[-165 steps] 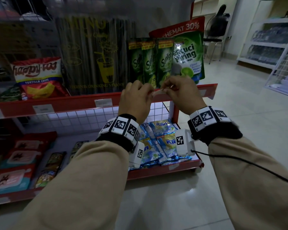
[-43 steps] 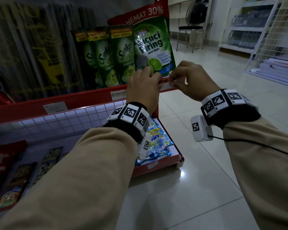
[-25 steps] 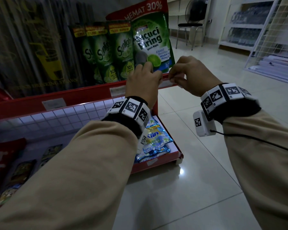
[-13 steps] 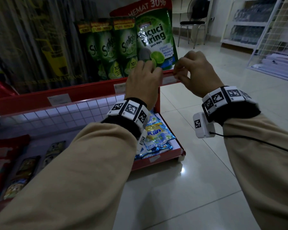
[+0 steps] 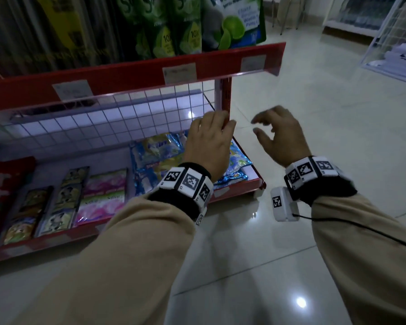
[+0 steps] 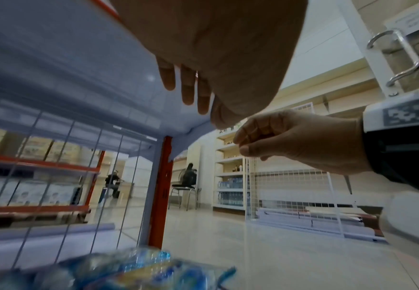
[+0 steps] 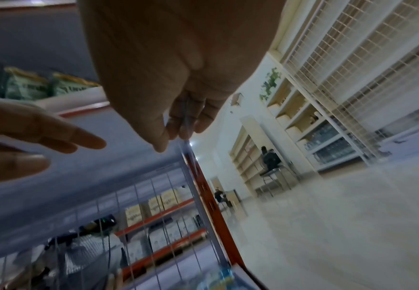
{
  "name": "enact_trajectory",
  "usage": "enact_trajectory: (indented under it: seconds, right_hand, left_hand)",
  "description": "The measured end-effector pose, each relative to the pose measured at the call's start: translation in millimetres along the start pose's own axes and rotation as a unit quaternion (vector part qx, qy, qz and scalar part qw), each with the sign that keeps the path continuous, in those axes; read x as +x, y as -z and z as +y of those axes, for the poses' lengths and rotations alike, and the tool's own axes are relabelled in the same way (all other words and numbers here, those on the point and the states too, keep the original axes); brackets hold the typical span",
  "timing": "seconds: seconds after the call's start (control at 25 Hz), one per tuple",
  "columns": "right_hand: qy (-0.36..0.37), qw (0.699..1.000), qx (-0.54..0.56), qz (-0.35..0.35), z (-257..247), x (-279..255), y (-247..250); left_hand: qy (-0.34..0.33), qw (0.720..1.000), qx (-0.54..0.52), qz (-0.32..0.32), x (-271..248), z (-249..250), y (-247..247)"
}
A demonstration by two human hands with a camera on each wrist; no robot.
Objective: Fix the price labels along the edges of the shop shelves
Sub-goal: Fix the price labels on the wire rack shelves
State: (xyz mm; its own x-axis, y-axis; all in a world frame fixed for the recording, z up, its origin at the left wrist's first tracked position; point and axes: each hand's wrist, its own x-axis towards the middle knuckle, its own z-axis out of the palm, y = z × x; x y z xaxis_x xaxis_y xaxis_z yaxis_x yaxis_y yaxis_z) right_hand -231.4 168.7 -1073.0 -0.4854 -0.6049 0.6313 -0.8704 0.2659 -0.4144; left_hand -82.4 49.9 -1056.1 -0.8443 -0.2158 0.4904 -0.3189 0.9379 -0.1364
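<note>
The red upper shelf edge (image 5: 131, 73) carries three pale price labels under a clear strip: one at the left (image 5: 69, 89), one in the middle (image 5: 179, 72) and one near the right end (image 5: 253, 62). Both hands hang below that edge and touch no label. My left hand (image 5: 211, 127) is in front of the red corner post (image 5: 225, 95), fingers straight and relaxed (image 6: 187, 86). My right hand (image 5: 267, 130) floats beside it over the floor, fingers loosely curled (image 6: 258, 135) and empty. In the right wrist view, my right hand (image 7: 178, 125) holds nothing.
Green dish-soap pouches (image 5: 190, 24) stand on the upper shelf. The lower shelf (image 5: 56, 238) holds blue sachet packs (image 5: 155, 156) and other packets behind a wire grid (image 5: 103, 118). Glossy floor tiles (image 5: 326, 118) spread to the right, with a white wire rack (image 5: 396, 43) beyond.
Both hands have let go of the label at the right end of the upper shelf edge and dropped below it. The head view has tilted down.
</note>
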Motion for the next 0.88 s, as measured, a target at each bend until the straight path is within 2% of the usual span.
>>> enact_trajectory:
  seconds: [0.16, 0.32, 0.44, 0.64, 0.76, 0.88]
  right_hand:
    - [-0.129, 0.987, 0.031, -0.090, 20.9, -61.3, -45.2]
    - [-0.241, 0.967, 0.008, -0.086, 31.0, -92.2, -68.7]
    - [-0.292, 0.952, 0.008, -0.086, 30.4, -105.1, -77.4]
    - [-0.323, 0.943, 0.064, -0.051, 23.7, -120.4, -86.2]
    - [-0.373, 0.922, 0.103, -0.017, 25.4, -120.4, -89.8]
    - [-0.410, 0.901, 0.142, 0.020, 26.6, -117.3, -95.1]
  left_hand:
    - [0.017, 0.987, -0.032, -0.157, -45.3, 16.7, -51.7]
    - [0.020, 0.968, -0.068, -0.240, -77.9, 29.6, -88.6]
    - [0.030, 0.962, -0.090, -0.258, -92.0, 32.0, -102.7]
    - [0.046, 0.959, -0.112, -0.255, -103.3, 33.3, -108.9]
    - [0.059, 0.962, -0.084, -0.251, -107.7, 32.8, -106.6]
    - [0.090, 0.954, -0.069, -0.276, -114.6, 29.5, -104.9]
